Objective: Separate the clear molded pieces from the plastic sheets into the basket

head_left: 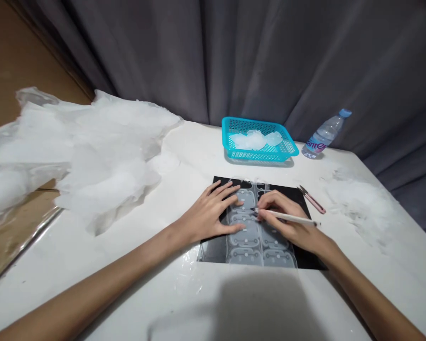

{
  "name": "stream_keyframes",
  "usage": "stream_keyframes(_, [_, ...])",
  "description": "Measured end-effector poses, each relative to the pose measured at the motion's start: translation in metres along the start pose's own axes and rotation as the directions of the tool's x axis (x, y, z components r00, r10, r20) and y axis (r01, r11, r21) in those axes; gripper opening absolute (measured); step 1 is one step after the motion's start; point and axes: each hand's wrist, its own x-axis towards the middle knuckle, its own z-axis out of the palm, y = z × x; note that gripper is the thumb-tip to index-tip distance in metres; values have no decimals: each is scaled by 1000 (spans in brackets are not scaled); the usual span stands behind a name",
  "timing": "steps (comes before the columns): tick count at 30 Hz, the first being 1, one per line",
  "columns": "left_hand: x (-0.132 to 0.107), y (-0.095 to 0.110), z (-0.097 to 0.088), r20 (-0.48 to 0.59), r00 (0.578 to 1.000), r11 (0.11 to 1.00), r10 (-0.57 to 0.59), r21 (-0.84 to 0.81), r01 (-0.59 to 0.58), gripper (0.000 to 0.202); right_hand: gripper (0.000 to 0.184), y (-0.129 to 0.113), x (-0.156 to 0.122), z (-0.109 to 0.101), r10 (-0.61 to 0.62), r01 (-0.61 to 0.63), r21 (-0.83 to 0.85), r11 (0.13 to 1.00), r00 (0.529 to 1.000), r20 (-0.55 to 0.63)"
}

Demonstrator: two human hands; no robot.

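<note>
Well, pinching a white pen-like tool (291,218) over a clear plastic sheet (244,237)

Holds the tool in the right grip (294,205), pinched between thumb and fingers, with its dark tip pointing left at the sheet; cannot tell whether touching it or just above. Lays the left grip (211,213) palm down across the sheet's left side, with fingers and thumb spread wide and the index fingertip near the tool's tip.

Shows the sheet lying on a black board (309,256), patterned with two columns of rounded panels. Has the board flat on the white surface (156,296), directly in front.

Shows pink-handled scissors (313,200) just beside the board's far right corner, and a loose pile of clear plastic (367,206) farther right. Beyond the board, has a blue-green basket (225,131) with white pieces (254,140) inside, and near it on the right, an upright water bottle (323,136) with a blue cap. To the left, shows a big heap of white, filmy plastic (102,142), with brown cardboard (17,61) beyond it. At the back, has a dark grey curtain (170,57) hanging in folds.
</note>
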Motion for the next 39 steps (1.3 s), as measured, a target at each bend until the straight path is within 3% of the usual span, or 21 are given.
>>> stream_keyframes(7, [3,0,-6,-8,998,995,55,79,-54,66,10,10,3,19,77,-82,152,985,996,41])
stream_keyframes(11, [3,0,-7,-9,998,995,61,86,-60,67,9,11,6,19,36,-48,172,984,997,74])
stream_keyframes(16, [2,-4,-4,-45,997,997,70,47,-68,63,9,11,5,16,-42,26,137,990,993,111])
stream_keyframes(31, [3,-6,-2,-46,998,999,44,10,-43,62,15,2,3,17,-60,60,1,998,989,137])
stream_keyframes(39, [4,-7,-1,-49,997,998,58,23,-57,61,20,-2,4,19,-188,224,-155,962,958,217])
